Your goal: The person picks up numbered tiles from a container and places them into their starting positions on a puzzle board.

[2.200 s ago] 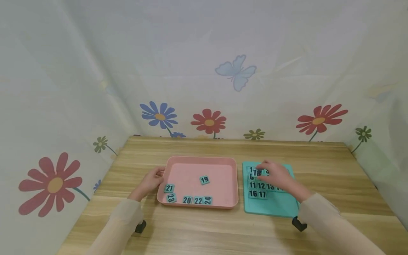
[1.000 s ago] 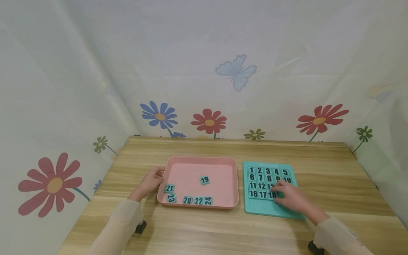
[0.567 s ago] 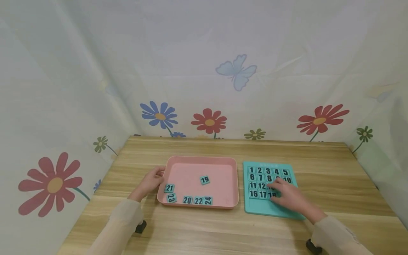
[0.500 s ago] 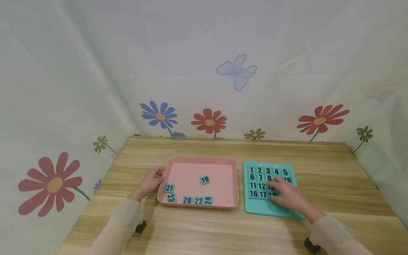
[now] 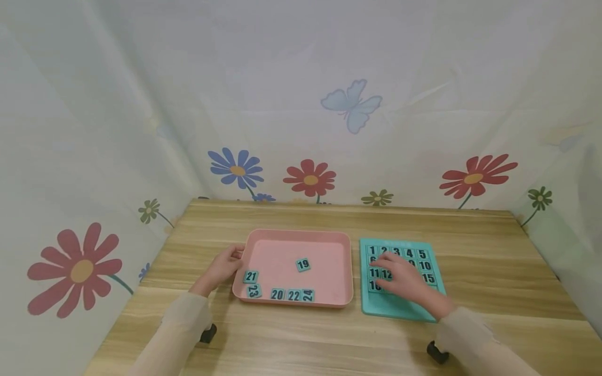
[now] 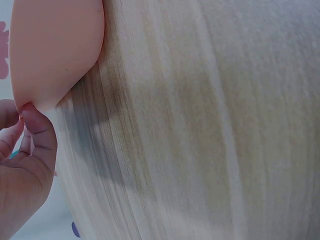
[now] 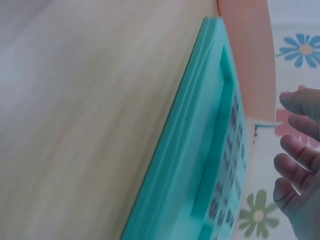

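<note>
My left hand (image 5: pixel 223 266) pinches the left rim of the pink tray (image 5: pixel 277 253); the left wrist view shows thumb and finger meeting at the tray's edge (image 6: pixel 55 55). Inside the tray lie loose teal number tiles: 19 (image 5: pixel 303 265) near the middle, 21 (image 5: pixel 251 276) and 23 (image 5: pixel 253 291) at the left, and 20 (image 5: pixel 277 294), 22 (image 5: pixel 293 295) and 24 (image 5: pixel 308 295) along the front. Over the teal number board (image 5: pixel 381 307) hovers my right hand (image 5: pixel 402 279), fingers spread and holding nothing, covering several tiles. The board's front strip holds no tiles.
The wooden table (image 5: pixel 301 344) carries tray and board side by side with a narrow gap. Behind it hangs a pale cloth (image 5: pixel 263 94) printed with flowers and a butterfly. A dark wrist-worn camera (image 5: pixel 437 352) sits beneath the right sleeve.
My right hand brought tile 18 down onto the board beside 17, let it go, then lifted and moved left toward the tray. The left hand stayed at the tray's rim.
</note>
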A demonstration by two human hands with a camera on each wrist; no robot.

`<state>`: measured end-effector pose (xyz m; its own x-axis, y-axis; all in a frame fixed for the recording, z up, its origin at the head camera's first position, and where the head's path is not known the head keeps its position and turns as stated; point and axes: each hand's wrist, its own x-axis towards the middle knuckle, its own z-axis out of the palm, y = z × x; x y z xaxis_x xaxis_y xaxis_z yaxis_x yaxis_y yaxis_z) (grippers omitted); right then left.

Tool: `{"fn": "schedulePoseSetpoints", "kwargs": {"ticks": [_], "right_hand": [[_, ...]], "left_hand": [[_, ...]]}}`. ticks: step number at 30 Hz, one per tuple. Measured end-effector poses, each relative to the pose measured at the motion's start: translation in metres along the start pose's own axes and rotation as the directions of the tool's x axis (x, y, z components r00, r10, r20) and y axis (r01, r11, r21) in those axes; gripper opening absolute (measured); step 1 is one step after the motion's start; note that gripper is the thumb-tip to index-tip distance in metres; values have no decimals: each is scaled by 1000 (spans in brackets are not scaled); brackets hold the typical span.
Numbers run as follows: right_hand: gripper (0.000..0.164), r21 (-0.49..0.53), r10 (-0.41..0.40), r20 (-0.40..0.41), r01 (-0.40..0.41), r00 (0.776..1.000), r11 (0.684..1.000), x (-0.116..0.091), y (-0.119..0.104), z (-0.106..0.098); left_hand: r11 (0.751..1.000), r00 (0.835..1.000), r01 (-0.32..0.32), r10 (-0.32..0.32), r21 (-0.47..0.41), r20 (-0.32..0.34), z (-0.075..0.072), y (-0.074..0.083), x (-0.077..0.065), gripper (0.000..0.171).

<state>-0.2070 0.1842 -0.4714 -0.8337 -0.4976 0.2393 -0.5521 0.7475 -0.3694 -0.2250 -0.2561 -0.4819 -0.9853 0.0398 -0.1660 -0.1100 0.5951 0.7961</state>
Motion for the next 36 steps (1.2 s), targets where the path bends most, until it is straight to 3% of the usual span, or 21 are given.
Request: {"fn": "schedulePoseSetpoints", "kwargs": {"ticks": [13,22,29,36], "right_hand": [[31,31,-126,-39,127,991,991,41,-41,22],[41,47,-77,72,73,994,996,70,-68,42],[47,37,-54,185,48,981,998,83,-80,60],[51,-22,-41,204,46,978,999,95,-86,80]], "left_hand": [[1000,1000,13,-13,-16,10,-1,0,0,43],[1000,1000,3,-3,-25,1,-1,1,-1,42],[1000,1000,-3,3,1,-3,0,0,0,42],[1000,1000,-12,12,-3,-1,-1,-2,0,42]]}}
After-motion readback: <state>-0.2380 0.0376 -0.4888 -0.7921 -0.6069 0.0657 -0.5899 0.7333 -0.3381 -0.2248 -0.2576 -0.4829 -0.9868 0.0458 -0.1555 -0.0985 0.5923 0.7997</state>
